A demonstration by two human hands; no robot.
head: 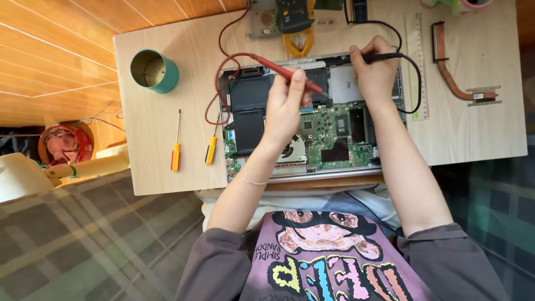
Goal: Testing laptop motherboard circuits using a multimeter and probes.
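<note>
From where I watch, the far left shows a round red container [64, 144] on the floor; its contents are too blurred for me to tell. On the wooden table [150, 167] stands a green cylindrical cup [154, 71], open-topped, and I cannot make out anything inside it. Next come two yellow-handled screwdrivers [176, 149], lying side by side on the bare wood, just left of the opened laptop [312, 120], whose base holds black battery cells on its left part and a green circuit board on the right. My left hand [285, 106] has its fingers pinched around the red probe [284, 71], tip down near the board's upper edge. My right hand [376, 69] is curled tight around the black probe [382, 56] at the laptop's top edge. Both leads run up to a yellow multimeter [295, 25]. Further right lie a clear ruler [416, 61] and a copper heat pipe [454, 69].
</note>
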